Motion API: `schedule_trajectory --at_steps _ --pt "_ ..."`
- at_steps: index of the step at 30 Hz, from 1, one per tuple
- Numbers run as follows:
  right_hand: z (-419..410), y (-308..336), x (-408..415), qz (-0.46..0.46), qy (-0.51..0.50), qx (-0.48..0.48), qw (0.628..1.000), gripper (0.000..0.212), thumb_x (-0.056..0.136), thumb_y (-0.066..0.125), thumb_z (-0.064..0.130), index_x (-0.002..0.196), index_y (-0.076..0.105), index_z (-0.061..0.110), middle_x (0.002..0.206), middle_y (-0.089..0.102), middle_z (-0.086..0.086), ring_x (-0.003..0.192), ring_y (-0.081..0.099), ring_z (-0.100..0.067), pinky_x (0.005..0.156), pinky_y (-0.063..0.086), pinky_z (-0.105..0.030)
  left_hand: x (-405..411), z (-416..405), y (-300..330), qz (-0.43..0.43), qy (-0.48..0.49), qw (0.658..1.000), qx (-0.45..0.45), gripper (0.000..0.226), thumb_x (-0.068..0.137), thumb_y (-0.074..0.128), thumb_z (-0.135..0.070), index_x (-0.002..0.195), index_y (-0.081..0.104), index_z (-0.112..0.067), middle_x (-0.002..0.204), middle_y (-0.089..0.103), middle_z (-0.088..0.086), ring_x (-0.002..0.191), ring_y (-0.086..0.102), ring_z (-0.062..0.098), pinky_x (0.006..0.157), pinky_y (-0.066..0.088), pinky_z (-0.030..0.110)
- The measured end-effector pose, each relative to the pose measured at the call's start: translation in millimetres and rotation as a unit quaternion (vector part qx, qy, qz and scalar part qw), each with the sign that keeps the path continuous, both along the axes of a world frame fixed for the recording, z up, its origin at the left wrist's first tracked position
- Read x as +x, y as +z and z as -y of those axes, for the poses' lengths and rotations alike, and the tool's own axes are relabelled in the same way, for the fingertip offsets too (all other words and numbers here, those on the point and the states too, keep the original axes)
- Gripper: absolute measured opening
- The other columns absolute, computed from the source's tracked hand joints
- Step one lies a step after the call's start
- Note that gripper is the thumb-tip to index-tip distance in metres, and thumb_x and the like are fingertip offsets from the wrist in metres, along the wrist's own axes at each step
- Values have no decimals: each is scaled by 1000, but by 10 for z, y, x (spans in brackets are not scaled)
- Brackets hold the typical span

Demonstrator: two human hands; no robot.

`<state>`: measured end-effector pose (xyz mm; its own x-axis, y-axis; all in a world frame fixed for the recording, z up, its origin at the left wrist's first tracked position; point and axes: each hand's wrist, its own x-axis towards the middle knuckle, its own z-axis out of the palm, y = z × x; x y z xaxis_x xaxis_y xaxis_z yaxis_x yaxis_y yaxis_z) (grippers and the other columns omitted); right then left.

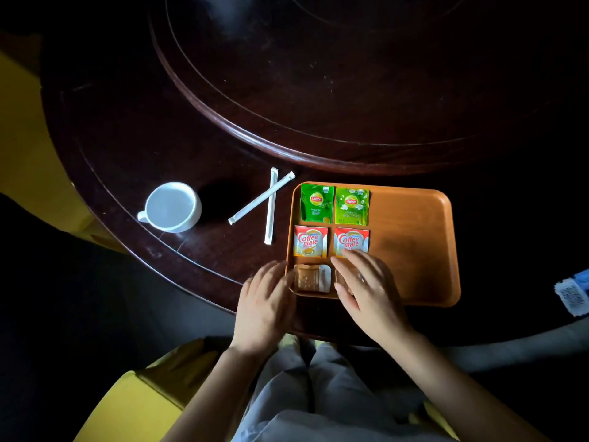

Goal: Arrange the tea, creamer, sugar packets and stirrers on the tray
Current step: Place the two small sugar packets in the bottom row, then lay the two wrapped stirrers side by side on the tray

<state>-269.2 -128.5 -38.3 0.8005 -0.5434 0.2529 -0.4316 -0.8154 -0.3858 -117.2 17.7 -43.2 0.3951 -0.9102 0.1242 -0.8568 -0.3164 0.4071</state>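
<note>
An orange tray (pixel 414 237) lies on the dark table. Its left part holds two green Lipton tea packets (pixel 317 203) (pixel 352 205) in a row, with two red Coffee mate creamer packets (pixel 310 241) (pixel 351 242) below them. One brown sugar packet (pixel 311 277) lies at the tray's front left corner. My right hand (pixel 366 287) rests flat, fingers spread, over a second sugar packet (pixel 338 277) beside it, mostly hiding it. My left hand (pixel 266 303) lies flat at the tray's front left edge, touching the rim. Two white wrapped stirrers (pixel 262 198) (pixel 271 205) lie crossed on the table left of the tray.
A white cup (pixel 172 206) stands on the table to the left of the stirrers. A raised round turntable (pixel 318 90) fills the far side of the table. A yellow chair (pixel 134 406) is under me, and a blue and white paper (pixel 573 295) is at the right edge.
</note>
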Motion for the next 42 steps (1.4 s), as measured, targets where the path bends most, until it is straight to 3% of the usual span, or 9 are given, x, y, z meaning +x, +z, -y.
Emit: schedule_trajectory --at_steps 5,9,15,21,25,28,30,32,42 --pt "-16 224 907 -35 1 -11 999 29 73 67 18 99 69 5 95 69 -11 86 64 -28 73 56 -36 659 298 124 47 101 994 21 31 82 51 -23 110 62 -13 115 65 7 107 58 29 81 46 40" --pt "1 215 1584 -150 -4 -24 988 20 55 81 14 68 68 8 63 61 -7 61 59 -26 48 50 -30 1082 597 147 57 126 989 55 33 77 53 -22 105 64 -9 101 69 10 93 64 34 73 49 42" --pt "-36 80 1972 -312 -78 -10 947 26 46 86 35 59 71 16 55 62 3 55 61 -13 41 44 -20 1310 751 12 34 129 986 103 29 72 70 -13 100 67 -5 89 69 15 82 63 38 68 49 44" --pt "-76 56 2155 -306 -143 12 941 27 32 84 24 49 67 12 47 59 2 41 56 -15 36 39 -17 1353 768 -112 24 137 984 108 20 67 71 -10 86 68 -6 80 66 13 76 61 37 59 48 42" --pt "-138 77 2195 -300 -164 28 939 23 33 82 13 49 67 9 45 58 -1 38 57 -17 34 39 -18 1384 797 -104 -34 176 979 98 13 76 64 -14 88 67 -8 87 66 14 88 59 36 70 46 43" --pt "-133 136 2193 -309 -183 26 933 15 48 79 15 60 71 10 55 65 -1 48 64 -17 39 46 -20 1407 825 -102 -98 218 966 103 11 79 61 -19 85 67 -14 91 68 9 94 59 31 76 47 40" --pt "-101 127 2195 -318 -194 53 927 18 81 57 8 93 68 2 87 71 -10 81 69 -27 63 54 -31 1416 832 -95 -134 237 957 102 9 79 60 -20 82 68 -16 89 70 7 93 61 29 76 48 37" --pt "-82 93 2201 -298 -169 104 934 26 92 37 0 109 57 -4 108 66 -19 102 63 -36 79 51 -40 1425 816 -70 -160 253 948 107 10 78 60 -20 81 69 -18 89 72 5 92 63 27 77 49 36" --pt "-65 124 2227 -314 -171 137 924 22 92 47 10 107 63 5 106 69 -15 102 64 -32 78 50 -34 1308 639 82 -255 318 901 146 14 76 61 -19 84 72 -19 88 72 9 89 64 31 66 42 28"
